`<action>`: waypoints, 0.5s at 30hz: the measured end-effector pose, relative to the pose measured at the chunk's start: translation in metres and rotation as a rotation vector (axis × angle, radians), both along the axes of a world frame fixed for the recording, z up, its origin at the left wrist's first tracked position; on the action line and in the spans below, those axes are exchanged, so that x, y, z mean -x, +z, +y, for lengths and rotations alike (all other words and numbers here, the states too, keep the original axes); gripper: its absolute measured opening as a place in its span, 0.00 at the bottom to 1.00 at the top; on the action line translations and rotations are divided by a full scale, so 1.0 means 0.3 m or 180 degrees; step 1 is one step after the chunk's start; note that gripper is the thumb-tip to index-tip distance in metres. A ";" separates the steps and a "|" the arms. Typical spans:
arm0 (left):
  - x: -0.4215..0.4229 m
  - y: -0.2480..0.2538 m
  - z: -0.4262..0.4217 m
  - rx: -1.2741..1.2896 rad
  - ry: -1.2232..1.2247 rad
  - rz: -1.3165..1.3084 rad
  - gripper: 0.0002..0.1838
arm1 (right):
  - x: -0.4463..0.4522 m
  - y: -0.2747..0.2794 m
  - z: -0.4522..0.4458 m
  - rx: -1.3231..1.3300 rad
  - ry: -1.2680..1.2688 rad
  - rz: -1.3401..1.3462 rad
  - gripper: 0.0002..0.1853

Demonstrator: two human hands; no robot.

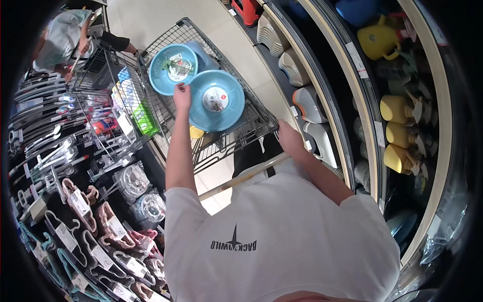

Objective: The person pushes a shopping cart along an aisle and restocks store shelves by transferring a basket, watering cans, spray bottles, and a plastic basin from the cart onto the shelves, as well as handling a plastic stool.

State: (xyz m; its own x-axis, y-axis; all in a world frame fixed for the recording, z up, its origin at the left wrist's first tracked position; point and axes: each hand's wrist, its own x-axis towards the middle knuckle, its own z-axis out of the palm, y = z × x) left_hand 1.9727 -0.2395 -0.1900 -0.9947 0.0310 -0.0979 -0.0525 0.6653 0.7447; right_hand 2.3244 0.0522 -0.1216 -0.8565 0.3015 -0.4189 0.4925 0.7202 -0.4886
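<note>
My left hand (181, 95) is at the rims of two round blue basins in a wire shopping cart (229, 55), where the smaller basin (158, 63) and the larger basin (226, 118) meet. Its fingers are curled, and what they hold, if anything, is too small to tell. Each basin has a round label inside. Beside them lies another blue container (204, 56), partly covered. A yellow item (196, 132) shows below the larger basin. My right hand (289, 138) is closed at the cart's near right corner, around its edge.
Another cart (108, 75) with packaged goods stands at the left, near a person (63, 40). Hangers (75, 201) hang on a rack at lower left. Shelves at right hold stacked containers (304, 103) and yellow watering cans (377, 40). Pale floor tiles (146, 17) lie ahead.
</note>
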 end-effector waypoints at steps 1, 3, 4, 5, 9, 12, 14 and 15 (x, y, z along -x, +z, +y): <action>0.048 -0.020 -0.015 0.0081 0.0278 -0.0159 0.27 | -0.022 0.001 -0.005 0.0119 -0.0146 0.0319 0.15; 0.170 -0.256 -0.096 0.0087 0.0362 -0.0329 0.32 | -0.062 0.008 -0.018 0.0026 -0.0184 0.0192 0.15; 0.254 -0.328 -0.085 0.0092 0.0452 -0.0450 0.38 | -0.060 0.005 -0.016 -0.0063 -0.0216 0.0114 0.16; 0.250 -0.261 -0.026 -0.0024 0.0527 -0.0535 0.44 | -0.073 -0.009 -0.013 -0.0073 -0.0192 0.0229 0.16; 0.363 -0.417 0.050 0.0085 0.0559 -0.0547 0.49 | -0.102 0.014 0.000 0.0061 -0.0170 0.0025 0.20; 0.421 -0.482 0.096 0.0124 0.0603 -0.0983 0.55 | -0.110 0.027 0.004 0.0042 -0.0208 0.0071 0.21; 0.453 -0.549 0.096 -0.0434 0.0095 -0.0963 0.60 | -0.102 0.048 0.007 0.0058 -0.0273 0.0035 0.21; 0.464 -0.567 0.103 -0.0444 0.0080 -0.0973 0.60 | -0.100 0.063 0.010 0.0087 -0.0282 -0.0036 0.21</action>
State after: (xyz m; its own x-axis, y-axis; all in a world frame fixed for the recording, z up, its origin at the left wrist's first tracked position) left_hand 1.8336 -0.2087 -0.3600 -0.9206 0.0409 -0.3884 -0.3027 0.5537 0.7758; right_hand 2.3543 0.0552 -0.1027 -0.8222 0.3641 -0.4376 0.5592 0.6602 -0.5014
